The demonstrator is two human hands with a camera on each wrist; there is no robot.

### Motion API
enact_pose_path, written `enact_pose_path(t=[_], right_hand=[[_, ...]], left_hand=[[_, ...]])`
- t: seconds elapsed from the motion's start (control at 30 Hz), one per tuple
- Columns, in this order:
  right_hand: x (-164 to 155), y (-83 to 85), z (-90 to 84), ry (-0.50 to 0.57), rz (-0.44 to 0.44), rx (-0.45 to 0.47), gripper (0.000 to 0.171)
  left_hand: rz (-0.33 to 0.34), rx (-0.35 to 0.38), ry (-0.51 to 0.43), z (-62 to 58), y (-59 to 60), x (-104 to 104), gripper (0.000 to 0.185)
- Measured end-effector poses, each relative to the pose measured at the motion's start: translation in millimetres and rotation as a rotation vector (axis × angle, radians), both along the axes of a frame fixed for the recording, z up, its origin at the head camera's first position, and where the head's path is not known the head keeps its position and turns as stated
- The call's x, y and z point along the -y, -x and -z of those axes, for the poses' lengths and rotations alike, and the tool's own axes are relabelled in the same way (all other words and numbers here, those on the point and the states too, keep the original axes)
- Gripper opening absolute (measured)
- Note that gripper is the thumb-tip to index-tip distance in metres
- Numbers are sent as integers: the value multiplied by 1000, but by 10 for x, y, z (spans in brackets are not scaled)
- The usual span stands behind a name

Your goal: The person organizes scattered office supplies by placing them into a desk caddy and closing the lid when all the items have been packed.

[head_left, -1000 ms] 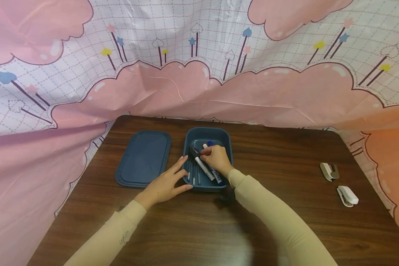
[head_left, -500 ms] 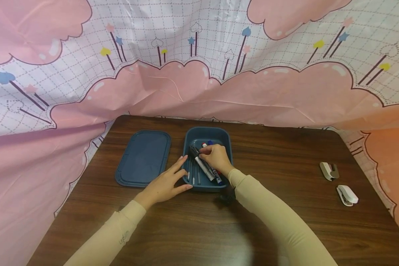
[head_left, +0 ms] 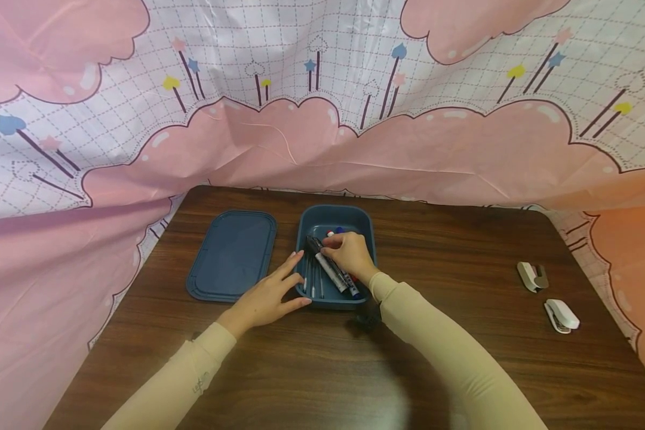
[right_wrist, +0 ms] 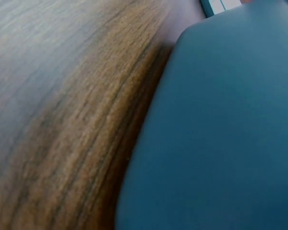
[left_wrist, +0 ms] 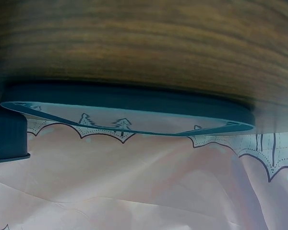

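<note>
A blue-grey plastic box [head_left: 335, 213] stands at the middle of the table, holding several pens and markers. My right hand [head_left: 351, 254] reaches into it over the right wall, thumb and fingertips pinching at a black-capped marker [head_left: 330, 272] with a white barrel, which lies slanted. Beside that marker shows a blue-ended one [head_left: 354, 289], partly under the hand. Thin pens [head_left: 313, 280] lie along the box's left side. My left hand [head_left: 263, 301] spreads its fingers on the near-left rim. In the right wrist view the box wall [right_wrist: 221, 120] hides the right hand's fingers.
Left of the box lies its matching flat lid [head_left: 232, 255], seen edge-on in the left wrist view. On the right of the wooden table [head_left: 301, 370] are a white-and-grey staple remover [head_left: 532, 277] and a white stapler [head_left: 561, 316]. A patterned curtain [head_left: 322, 143] hangs behind.
The black-capped marker has turned a little on its axis, so dark print now shows on its white barrel. The right hand has shifted very slightly; the left hand keeps its place.
</note>
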State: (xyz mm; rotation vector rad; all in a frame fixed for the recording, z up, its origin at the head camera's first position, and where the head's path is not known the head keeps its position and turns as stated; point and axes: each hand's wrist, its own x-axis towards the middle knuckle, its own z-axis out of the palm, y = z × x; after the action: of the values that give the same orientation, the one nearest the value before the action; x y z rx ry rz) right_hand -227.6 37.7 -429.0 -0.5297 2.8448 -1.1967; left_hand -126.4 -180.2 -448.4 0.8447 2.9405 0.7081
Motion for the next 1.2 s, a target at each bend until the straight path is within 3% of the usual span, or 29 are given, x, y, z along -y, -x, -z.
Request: enact_pose_path(t=[0.33, 0.53, 1.2], right_hand=[[-84, 41, -198, 24, 10, -33, 23], [-179, 97, -386, 51, -1, -109, 23], [-813, 177, -1186, 11, 117, -272, 30]], left_hand=[[-10, 20, 19, -21, 1, -2, 61], [-12, 15, 13, -15, -2, -5, 61], [-11, 1, 19, -22, -3, -12, 61]])
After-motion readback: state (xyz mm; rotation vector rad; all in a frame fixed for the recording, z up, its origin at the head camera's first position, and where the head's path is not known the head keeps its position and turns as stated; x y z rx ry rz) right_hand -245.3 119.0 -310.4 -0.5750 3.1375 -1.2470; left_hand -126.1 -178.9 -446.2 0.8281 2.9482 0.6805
